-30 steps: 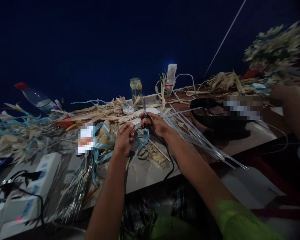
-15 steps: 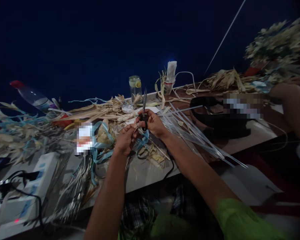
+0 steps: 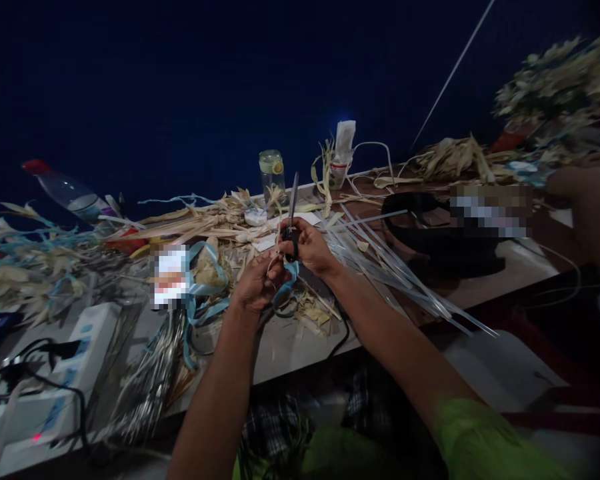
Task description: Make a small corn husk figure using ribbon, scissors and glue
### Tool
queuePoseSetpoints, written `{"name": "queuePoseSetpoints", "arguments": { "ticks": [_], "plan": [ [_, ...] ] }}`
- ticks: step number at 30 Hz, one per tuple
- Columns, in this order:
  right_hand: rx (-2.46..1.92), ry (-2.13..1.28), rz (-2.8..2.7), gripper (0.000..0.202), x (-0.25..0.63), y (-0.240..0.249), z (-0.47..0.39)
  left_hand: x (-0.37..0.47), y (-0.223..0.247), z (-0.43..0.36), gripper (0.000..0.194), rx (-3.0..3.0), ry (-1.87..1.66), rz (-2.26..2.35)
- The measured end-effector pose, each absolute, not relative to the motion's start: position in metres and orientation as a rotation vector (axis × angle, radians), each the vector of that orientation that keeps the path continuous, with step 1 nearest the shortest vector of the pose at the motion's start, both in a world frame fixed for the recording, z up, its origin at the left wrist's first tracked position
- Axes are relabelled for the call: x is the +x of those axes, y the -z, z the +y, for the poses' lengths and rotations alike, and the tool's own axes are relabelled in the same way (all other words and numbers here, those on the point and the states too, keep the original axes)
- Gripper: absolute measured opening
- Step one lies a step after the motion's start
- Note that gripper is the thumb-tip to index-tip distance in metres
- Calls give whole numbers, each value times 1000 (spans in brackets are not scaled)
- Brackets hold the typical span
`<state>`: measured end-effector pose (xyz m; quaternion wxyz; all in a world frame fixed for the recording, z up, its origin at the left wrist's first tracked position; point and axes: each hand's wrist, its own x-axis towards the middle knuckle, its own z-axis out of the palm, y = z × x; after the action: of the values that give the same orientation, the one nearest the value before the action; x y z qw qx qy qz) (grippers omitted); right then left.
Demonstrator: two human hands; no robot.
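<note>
Black-handled scissors (image 3: 292, 207) point upward from my right hand (image 3: 310, 248), whose fingers are wrapped round the handles. The blades look closed together. My left hand (image 3: 258, 280) is closed just to the left, its fingertips pinching a thin pale strand (image 3: 271, 261) that runs up to the right fingertips. Both hands nearly touch above the cluttered table. Light blue ribbon (image 3: 286, 283) and dry husk scraps (image 3: 314, 312) lie just below and to the right of the left hand.
Clear plastic strips (image 3: 400, 273) and a black band (image 3: 443, 247) lie to the right. Behind stand a lidded bottle (image 3: 272, 175) and a cup (image 3: 338, 172). A power strip (image 3: 85, 353), wires (image 3: 153, 380) and husks are at left. Another person's hand (image 3: 577, 187) is at far right.
The scissors have turned slightly, their tips moving a little right, and the blades appear closer together. My left fingers have shifted slightly on the strand.
</note>
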<state>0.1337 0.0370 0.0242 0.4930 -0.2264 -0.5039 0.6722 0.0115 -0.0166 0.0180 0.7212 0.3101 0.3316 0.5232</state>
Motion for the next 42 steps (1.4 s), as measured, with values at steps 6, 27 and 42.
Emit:
{"name": "queuePoseSetpoints", "arguments": {
  "ticks": [6,27,42],
  "plan": [
    [-609,-1489,-1151,45,133,-23,40,20,-9,-10,26,851,-1474,959],
    [-621,-1301,-1360,37,128,-8,42,18,-11,-8,19,584,-1382,811],
    [-598,-1491,-1689,41,148,-22,44,-4,-14,-4,23,461,-1479,651]
  ]
}}
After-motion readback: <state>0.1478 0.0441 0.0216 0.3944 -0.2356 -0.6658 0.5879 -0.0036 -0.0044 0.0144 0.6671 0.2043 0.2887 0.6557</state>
